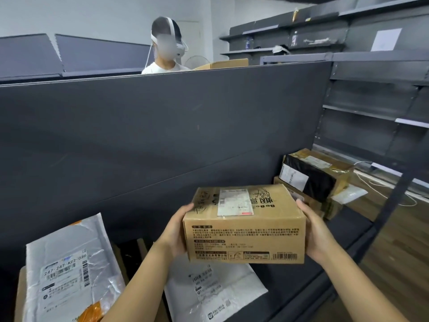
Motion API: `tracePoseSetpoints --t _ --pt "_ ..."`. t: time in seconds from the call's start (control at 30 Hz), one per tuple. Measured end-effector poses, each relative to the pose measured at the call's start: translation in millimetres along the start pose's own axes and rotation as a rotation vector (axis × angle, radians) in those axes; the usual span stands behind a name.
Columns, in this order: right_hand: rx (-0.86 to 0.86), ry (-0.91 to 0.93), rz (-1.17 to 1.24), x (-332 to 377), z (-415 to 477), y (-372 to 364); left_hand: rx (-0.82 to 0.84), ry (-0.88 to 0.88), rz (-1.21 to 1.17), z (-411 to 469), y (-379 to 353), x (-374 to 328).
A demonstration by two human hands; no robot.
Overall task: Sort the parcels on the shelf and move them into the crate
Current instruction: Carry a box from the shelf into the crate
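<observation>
We face the dark grey back panel (162,135) of the shelf (299,280), which fills the middle of our view. Above its top edge we see a pale wall (92,15), a person (162,67) in a white top wearing a headset, a round fan (197,61) and an open cardboard box (222,63). To our right stand dark grey racks (371,101); a white sheet of paper (385,39) is stuck on one, and bottles (294,39) stand on the far ones. The floor (399,228) at the right is brown wood, and a white cable (383,189) trails across it.

"247-247-A22-020" on the label of the grey mailer bag (69,240); "BoBo", upside down, atop the cardboard box (243,231).
</observation>
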State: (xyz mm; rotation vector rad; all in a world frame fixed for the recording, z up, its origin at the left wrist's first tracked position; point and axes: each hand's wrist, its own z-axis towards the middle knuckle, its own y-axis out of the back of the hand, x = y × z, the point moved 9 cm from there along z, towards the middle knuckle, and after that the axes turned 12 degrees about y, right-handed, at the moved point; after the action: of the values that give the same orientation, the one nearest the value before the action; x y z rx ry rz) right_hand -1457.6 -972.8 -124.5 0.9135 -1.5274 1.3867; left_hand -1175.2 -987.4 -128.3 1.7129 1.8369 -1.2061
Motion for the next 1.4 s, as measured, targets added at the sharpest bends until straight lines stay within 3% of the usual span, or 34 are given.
tracePoseSetpoints --t 0.2,0.37,0.5,0.7,0.87,1.1,1.23,1.3,1.4 --pt "0.091 -0.021 0.029 -7 -9 -6 0.132 -0.195 -0.057 -3 7 -11" --pt "0.119 -0.095 -0.049 -19 -6 -10 0.177 -0.285 0.101 -12 5 -22" --pt "0.189 0.002 -0.160 12 9 -17 0.134 -0.212 0.190 -17 11 -21" --pt "0.451 0.089 -0.357 59 19 -57 -0.050 -0.181 0.334 -17 18 -35" --pt "0.604 0.106 -0.456 66 15 -90 0.008 -0.052 0.825 -15 -10 -23" --pt "0.581 0.137 -0.438 65 13 -92 0.033 -0.036 1.013 -24 -26 -26" --pt "0.600 0.121 -0.481 63 13 -94 0.059 0.014 0.954 -21 -23 -13" --pt "0.504 0.191 -0.505 75 22 -88 0.059 -0.011 0.849 -23 -21 -10" --pt "0.167 0.393 -0.422 109 31 -54 0.055 -0.019 0.597 -23 -13 -2"
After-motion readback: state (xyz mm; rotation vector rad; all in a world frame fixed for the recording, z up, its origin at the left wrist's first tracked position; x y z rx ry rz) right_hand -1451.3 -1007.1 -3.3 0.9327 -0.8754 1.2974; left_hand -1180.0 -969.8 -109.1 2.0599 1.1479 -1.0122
